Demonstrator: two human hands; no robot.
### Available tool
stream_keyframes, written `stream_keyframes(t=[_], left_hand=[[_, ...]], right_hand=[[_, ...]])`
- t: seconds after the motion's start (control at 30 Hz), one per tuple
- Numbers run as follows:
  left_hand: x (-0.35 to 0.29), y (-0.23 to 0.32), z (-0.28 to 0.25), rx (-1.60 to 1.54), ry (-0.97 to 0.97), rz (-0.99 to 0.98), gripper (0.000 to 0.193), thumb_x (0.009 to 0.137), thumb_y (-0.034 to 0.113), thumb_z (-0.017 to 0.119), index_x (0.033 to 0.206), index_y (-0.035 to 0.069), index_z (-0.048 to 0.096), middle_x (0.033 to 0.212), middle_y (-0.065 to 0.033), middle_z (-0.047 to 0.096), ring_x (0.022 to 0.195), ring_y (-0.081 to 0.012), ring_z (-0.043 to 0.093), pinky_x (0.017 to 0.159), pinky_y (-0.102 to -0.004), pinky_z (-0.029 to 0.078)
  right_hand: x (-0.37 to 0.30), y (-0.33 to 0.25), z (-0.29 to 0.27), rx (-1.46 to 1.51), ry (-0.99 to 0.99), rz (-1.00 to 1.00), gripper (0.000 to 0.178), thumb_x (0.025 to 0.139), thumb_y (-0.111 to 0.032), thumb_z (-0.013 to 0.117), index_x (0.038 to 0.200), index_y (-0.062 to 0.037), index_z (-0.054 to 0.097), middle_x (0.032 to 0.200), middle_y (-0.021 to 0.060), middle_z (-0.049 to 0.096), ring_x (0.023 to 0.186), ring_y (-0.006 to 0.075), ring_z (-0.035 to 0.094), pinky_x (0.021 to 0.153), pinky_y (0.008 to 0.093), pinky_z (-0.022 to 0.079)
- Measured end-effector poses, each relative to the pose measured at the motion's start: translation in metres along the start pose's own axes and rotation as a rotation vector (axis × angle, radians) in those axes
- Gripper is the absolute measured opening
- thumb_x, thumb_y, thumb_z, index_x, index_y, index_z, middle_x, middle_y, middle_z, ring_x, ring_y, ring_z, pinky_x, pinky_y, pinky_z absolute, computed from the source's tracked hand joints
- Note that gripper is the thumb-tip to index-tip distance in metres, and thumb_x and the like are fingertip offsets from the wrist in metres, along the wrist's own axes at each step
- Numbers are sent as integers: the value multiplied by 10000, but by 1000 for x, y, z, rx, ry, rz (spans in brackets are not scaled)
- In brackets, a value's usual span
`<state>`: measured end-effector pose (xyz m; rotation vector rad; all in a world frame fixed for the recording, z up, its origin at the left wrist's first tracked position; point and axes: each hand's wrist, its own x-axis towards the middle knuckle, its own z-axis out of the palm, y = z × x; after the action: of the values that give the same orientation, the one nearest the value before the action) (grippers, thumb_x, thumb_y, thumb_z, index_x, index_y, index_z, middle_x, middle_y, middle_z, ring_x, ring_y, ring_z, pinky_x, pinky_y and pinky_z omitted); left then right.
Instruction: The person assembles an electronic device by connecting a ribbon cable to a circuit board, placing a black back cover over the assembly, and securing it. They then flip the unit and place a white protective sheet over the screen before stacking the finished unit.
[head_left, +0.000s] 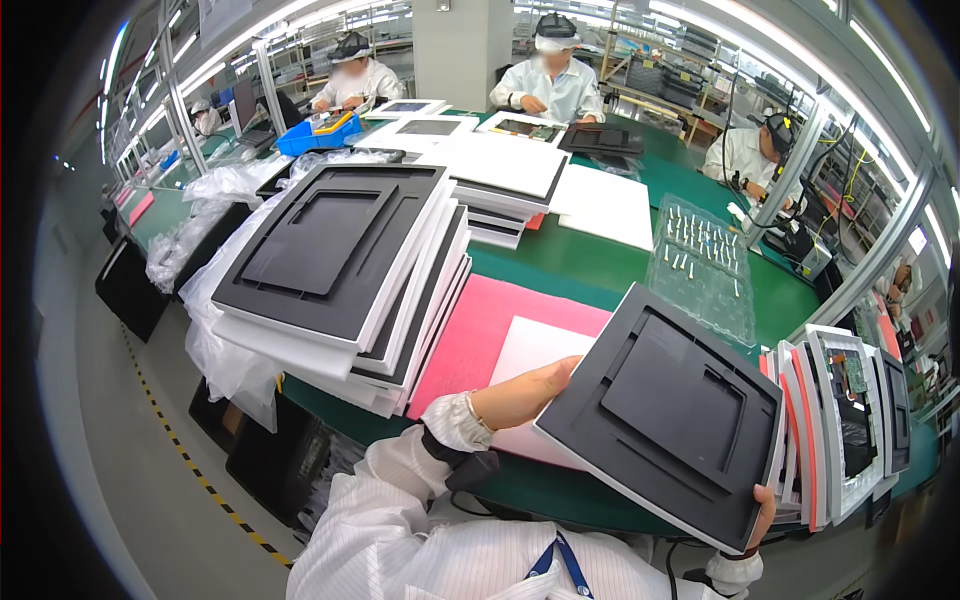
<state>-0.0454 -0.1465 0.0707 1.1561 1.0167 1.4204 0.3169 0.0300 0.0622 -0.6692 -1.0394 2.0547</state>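
Observation:
I hold a flat rectangular panel [670, 430] with a black moulded back and white edges, tilted above the bench in front of me. My left hand [528, 393] grips its left edge, with the fingers hidden beneath. At its lower right corner my right hand [764, 512] is closed round the edge, mostly hidden by the panel. Below and behind it lie a pink foam sheet [478, 325] and a white sheet [535, 345]. To the left rises a stack of similar black-and-white panels [395, 215].
Right of me stands a row of upright panels [845, 400] with pink sheets between, one showing a circuit board. A clear plastic tray [705, 265] holds many small white pieces. More panels [500, 165] and a blue bin [318, 135] lie farther back. Three people work across the bench.

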Motion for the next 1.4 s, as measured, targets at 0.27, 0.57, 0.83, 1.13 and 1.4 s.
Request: stream_keyframes(t=[0.27,0.57,0.83,1.13,1.4], left_hand=[[-72,-57,-35,496,620,-107,505,973,304,524,1346,-25,436,1326,-197,504,1244,-297,481,1047,-377,369],[-82,-83,-16,830,812,-71,632,806,228,716,1295,-59,436,1258,-250,496,1180,-394,473,1018,-438,377],[-63,-88,9,1119,964,-122,681,746,109,721,1328,-40,402,1212,-237,470,1140,-413,444,994,-463,375],[-61,-98,8,1098,1026,-110,649,772,40,653,1360,-27,385,1282,-232,461,1175,-412,423,1024,-465,342],[-53,-90,25,1185,1003,-120,696,761,94,696,1373,-4,381,1317,-229,446,1222,-404,417,1041,-465,329]], right_hand=[[14,26,-26,312,31,-79,465,839,-227,560,1196,68,523,1178,206,616,1012,293,643,938,386,517],[51,33,-28,1075,-434,144,638,923,-172,538,1444,22,224,954,249,623,488,172,559,396,245,467],[50,30,2,1252,-626,225,574,920,12,464,1398,122,165,918,275,622,521,257,635,424,276,565],[55,51,20,1428,-684,299,627,872,70,507,1387,126,152,888,272,632,536,286,652,440,298,579],[56,57,19,1474,-708,290,658,857,86,523,1402,106,155,880,272,633,558,311,658,453,317,581]])
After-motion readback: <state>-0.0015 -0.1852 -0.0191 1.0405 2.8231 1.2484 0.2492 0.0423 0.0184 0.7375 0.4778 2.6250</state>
